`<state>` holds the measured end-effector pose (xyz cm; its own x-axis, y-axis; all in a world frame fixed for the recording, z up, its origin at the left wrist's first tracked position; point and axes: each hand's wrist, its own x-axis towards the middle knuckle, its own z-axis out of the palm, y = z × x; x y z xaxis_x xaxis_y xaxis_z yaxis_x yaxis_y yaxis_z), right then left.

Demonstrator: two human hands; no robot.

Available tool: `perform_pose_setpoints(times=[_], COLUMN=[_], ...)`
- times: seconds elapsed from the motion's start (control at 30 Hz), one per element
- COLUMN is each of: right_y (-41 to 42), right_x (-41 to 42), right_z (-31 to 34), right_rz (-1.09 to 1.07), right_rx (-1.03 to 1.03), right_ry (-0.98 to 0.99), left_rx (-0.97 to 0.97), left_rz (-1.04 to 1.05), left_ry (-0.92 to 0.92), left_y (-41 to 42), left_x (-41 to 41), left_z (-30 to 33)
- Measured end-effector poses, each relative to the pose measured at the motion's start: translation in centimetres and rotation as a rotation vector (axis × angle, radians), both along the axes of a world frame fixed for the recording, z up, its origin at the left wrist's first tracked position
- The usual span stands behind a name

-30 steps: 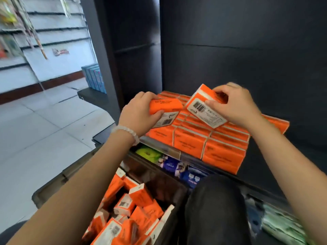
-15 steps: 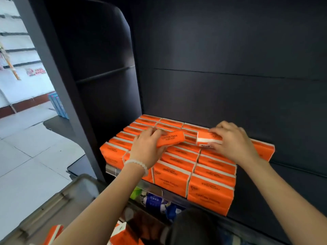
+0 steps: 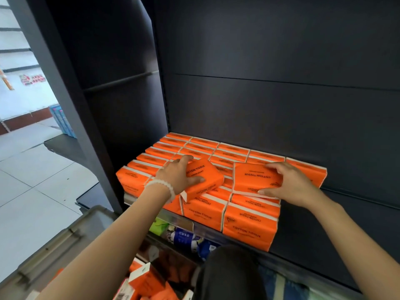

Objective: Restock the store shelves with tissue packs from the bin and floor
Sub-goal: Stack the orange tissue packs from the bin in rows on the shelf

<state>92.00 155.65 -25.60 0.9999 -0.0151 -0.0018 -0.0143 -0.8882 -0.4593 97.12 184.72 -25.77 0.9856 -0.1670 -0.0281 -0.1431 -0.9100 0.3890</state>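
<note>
Grey plastic formed the rim of the bin [image 3: 65, 239] at the near left, with loose orange tissue packs [image 3: 147, 280] lying inside it near the bottom edge. Beyond the bin, pale floor tiles [image 3: 32, 180] ran toward the far left wall.

On the dark metal shelf [image 3: 303, 245], rows of orange plastic-wrapped tissue packs [image 3: 249, 226] filled the left part, reaching from the near lip back to the rear panel.

The left hand [image 3: 177, 176], with a white bead bracelet [image 3: 161, 186] at the wrist, gripped an orange rectangular tissue pack printed with dark lettering [image 3: 203, 180]. Its fingers lay over the pack's far edge and its thumb pressed the top face, so the hand was clamped on the pack. That pack sat tilted and skewed on top of the stacked rows, near the front left.

Just to the right, a second orange tissue pack with a white edge [image 3: 257, 177] lay flat on the rows. The right hand [image 3: 290, 182] held it, fingers curled over its far right corner and thumb along its near edge, closed around it. The two held packs were near each other but apart.

Below the shelf, green and blue wrapped packs [image 3: 181, 234] showed on a lower level.
</note>
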Motion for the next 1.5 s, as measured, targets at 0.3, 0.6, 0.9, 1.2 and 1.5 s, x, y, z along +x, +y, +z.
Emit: perform_pose_setpoints(times=[0.3,0.6,0.9,1.2,1.5], right_y=[-0.7,-0.8,-0.9,-0.9,1.4], right_x=[0.0,1.2,0.9,0.7,1.7], right_z=[-0.8,-1.3,-1.3,-0.5,2.3], right_rz=[-0.045,-0.086,-0.074,-0.179,-0.316], right_rx=[0.383,0.481,0.543,0.651,0.960], right_ry=[0.098,0.163,0.157,-0.031,-0.467], left_rx=[0.015,0.036,0.048,0.042,0.007], left_rz=[-0.042,-0.126,-0.189,-0.142,-0.129], left_ry=[0.018,-0.137,-0.360,-0.382,-0.386], left_y=[-0.9,-1.9,-2.0,-2.0,-1.9], left_x=[0.5,-0.3,0.2,0.1,-0.3], left_z=[0.9,1.8,1.5,0.6,0.2])
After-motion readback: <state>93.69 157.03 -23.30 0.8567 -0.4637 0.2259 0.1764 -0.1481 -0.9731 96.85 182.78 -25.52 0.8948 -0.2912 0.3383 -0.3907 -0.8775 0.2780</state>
